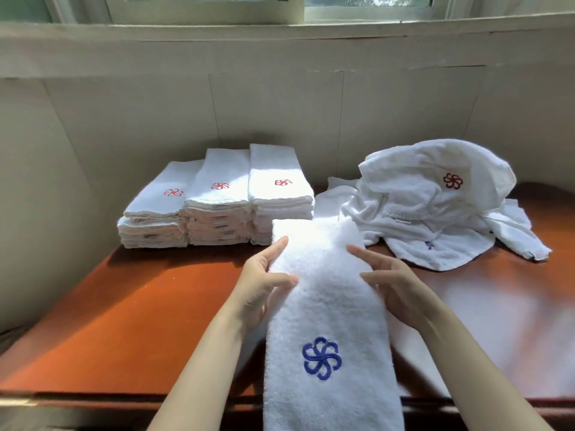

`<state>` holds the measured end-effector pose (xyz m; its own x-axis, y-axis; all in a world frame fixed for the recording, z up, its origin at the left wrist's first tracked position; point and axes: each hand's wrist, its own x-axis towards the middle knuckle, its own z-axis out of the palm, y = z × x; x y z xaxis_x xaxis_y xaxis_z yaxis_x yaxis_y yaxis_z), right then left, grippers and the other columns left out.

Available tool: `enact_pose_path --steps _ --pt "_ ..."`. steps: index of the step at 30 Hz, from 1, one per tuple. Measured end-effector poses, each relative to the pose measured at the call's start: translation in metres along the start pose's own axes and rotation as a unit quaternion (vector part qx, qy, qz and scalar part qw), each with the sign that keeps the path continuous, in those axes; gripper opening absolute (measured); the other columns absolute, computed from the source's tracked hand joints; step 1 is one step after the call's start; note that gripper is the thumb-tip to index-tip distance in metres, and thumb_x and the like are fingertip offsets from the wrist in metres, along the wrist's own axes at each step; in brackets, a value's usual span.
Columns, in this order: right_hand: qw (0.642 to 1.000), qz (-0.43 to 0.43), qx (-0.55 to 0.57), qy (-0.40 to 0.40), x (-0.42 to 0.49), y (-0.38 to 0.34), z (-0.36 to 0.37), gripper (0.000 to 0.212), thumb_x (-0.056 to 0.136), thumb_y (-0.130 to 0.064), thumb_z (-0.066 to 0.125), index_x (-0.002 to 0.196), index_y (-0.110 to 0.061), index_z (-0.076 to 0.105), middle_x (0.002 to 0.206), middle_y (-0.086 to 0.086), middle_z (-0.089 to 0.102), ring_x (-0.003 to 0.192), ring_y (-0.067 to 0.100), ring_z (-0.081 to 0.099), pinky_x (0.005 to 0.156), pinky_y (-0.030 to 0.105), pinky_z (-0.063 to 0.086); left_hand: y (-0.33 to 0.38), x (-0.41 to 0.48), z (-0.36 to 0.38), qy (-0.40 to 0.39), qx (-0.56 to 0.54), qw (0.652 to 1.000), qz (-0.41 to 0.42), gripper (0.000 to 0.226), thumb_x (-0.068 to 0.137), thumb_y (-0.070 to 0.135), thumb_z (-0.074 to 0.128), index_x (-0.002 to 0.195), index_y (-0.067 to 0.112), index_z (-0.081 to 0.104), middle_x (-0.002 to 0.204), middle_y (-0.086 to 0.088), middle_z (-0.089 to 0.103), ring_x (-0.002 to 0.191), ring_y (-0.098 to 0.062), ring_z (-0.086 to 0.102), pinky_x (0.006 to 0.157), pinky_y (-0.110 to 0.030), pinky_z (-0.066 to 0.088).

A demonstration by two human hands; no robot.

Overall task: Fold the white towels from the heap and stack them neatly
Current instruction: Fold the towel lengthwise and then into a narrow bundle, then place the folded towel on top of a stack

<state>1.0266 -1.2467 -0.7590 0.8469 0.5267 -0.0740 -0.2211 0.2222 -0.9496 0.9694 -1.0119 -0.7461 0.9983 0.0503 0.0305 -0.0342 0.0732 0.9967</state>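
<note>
A white towel [326, 309], folded into a long strip, runs from the bottom centre of the frame up to mid-frame, its near end hanging over the front edge of the desk [124, 306] (reddish-brown and glossy). At right of centre sits the heap [435, 206] of loose white towels, one showing a dark red flower mark. Left of centre, against the wall, stand three stacks [214, 200] of folded towels, side by side and touching, each topped with a red mark. The left hand [259, 286] grips the strip's left edge, thumb on top, fingers curled beneath; the right hand [395, 284] holds the right edge likewise, forefinger stretched along the cloth. A blue flower mark [321, 357] shows below the hands.
</note>
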Motion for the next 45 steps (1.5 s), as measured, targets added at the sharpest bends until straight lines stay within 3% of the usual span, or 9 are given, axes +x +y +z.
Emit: enact_pose_path --steps 8,14,18,22,25,31,37,41,45 --pt "0.991 -0.108 -0.057 -0.054 0.068 -0.087 0.107 0.056 0.074 0.014 0.055 0.121 -0.016 0.061 0.137 0.003 0.055 0.124 0.020 0.054 0.099 0.030 0.047 0.106 0.009 -0.088 0.044 0.022 0.989 0.136 0.078 0.056 0.000 0.070 0.128 0.029 0.057 0.118 0.032 0.056 0.111 0.019 0.045 0.074 0.001 0.043" --pt "0.973 -0.222 -0.038 -0.041 0.210 -0.158 0.211 0.064 0.065 0.007 0.057 0.129 -0.003 0.055 0.130 0.002 0.056 0.097 0.007 0.060 0.072 0.009 0.048 0.207 0.078 -0.198 0.108 0.001 0.981 0.162 0.085 0.088 0.016 0.063 0.153 0.025 0.008 0.121 0.007 0.056 0.092 -0.006 0.067 0.070 -0.025 0.055" --pt "0.972 -0.190 -0.132 0.036 0.353 -0.146 0.245 0.048 0.088 0.013 0.042 0.134 0.002 0.049 0.111 0.010 0.062 0.075 0.006 0.061 0.056 0.010 0.045 0.168 0.130 -0.281 0.104 0.017 0.993 -0.046 0.044 0.091 0.044 0.053 0.115 0.010 0.067 0.083 -0.010 0.072 0.069 -0.023 0.068 0.061 -0.029 0.056" --pt "0.937 0.032 -0.346 0.035 0.445 -0.072 0.223 0.033 0.091 0.001 0.038 0.118 0.008 0.056 0.087 0.012 0.057 0.074 0.022 0.054 0.073 0.033 0.042 0.070 0.154 -0.312 0.206 -0.016 0.972 -0.111 0.016 0.092 0.011 0.059 0.096 -0.001 0.067 0.065 -0.010 0.070 0.050 -0.016 0.066 0.046 -0.019 0.049" --pt "0.934 0.035 -0.342 0.097 0.476 -0.052 0.227 0.011 0.090 -0.009 0.047 0.096 -0.008 0.057 0.077 0.008 0.057 0.068 0.024 0.058 0.066 0.028 0.047 0.050 0.168 -0.327 0.258 -0.039 0.962 -0.074 0.008 0.091 0.012 0.059 0.088 0.006 0.063 0.057 -0.004 0.067 0.043 -0.010 0.062 0.035 -0.013 0.039" --pt "0.919 0.002 -0.382 0.099 0.515 -0.046 0.255 0.067 0.095 -0.011 0.046 0.151 -0.018 0.011 0.126 0.014 0.048 0.062 0.016 0.045 0.057 0.029 0.037 0.048 0.172 -0.325 0.258 0.032 0.965 -0.028 0.013 0.086 0.016 0.065 0.098 0.015 0.062 0.065 0.001 0.069 0.049 -0.010 0.062 0.041 -0.019 0.045" --pt "0.947 -0.104 -0.273 0.133 0.520 -0.042 0.256 0.065 0.081 0.010 0.039 0.135 -0.026 0.048 0.087 0.003 0.057 0.059 0.017 0.050 0.051 0.021 0.039 0.064 0.170 -0.325 0.259 0.033 0.965 0.027 0.057 0.080 0.014 0.070 0.130 0.028 0.044 0.109 0.001 0.063 0.083 -0.018 0.065 0.060 -0.028 0.049" --pt "0.913 -0.036 -0.386 0.126 0.515 -0.034 0.253 0.039 0.084 0.005 0.044 0.120 -0.004 0.056 0.099 0.018 0.063 0.077 0.023 0.053 0.069 0.027 0.040 0.065 0.170 -0.326 0.238 0.035 0.970 -0.017 0.048 0.082 0.009 0.065 0.125 0.021 0.049 0.091 -0.003 0.066 0.058 -0.014 0.058 0.049 -0.024 0.050" --pt "0.870 -0.041 -0.461 0.170 0.510 -0.040 0.263 0.015 0.080 -0.002 0.046 0.087 -0.010 0.057 0.062 0.005 0.047 0.051 0.017 0.038 0.050 0.021 0.027 0.067 0.163 -0.334 0.200 0.042 0.978 -0.048 0.050 0.080 0.011 0.067 0.124 0.024 0.048 0.092 -0.003 0.069 0.058 -0.014 0.062 0.062 -0.029 0.057"
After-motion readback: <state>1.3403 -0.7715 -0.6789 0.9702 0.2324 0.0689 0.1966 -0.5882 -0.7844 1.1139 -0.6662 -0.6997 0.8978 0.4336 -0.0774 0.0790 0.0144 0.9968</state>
